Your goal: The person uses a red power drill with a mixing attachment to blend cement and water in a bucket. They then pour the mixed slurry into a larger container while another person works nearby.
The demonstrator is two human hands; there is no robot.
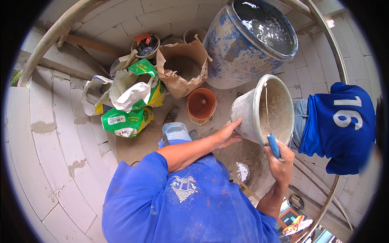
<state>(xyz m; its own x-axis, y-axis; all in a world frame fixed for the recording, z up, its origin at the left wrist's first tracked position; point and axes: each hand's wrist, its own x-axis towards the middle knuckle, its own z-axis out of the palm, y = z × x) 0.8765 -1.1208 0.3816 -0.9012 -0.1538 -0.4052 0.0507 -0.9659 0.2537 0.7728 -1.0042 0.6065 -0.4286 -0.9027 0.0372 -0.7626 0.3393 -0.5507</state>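
A grey mortar-crusted bucket [247, 115] is tilted on its side in front of me, its mouth turned to the right. Dried residue coats the inside. My left hand [228, 135] holds the bucket's outer wall near the base, with the fingers along its underside. At the lower rim, my right hand [281, 159] grips the blue tubular handle grip [273, 145] on the bucket's thin bail. A smaller orange-brown bucket [202, 104] stands upright on the floor, left of the grey one.
A large blue drum [234, 51] of water stands at the back. Beside it are an open paper sack [182, 76], green-and-white bags [130, 121] and a bucket of odds and ends [146, 48]. A person in a blue shirt [340, 127] is close on the right. Curved metal poles [331, 42] cross the edges.
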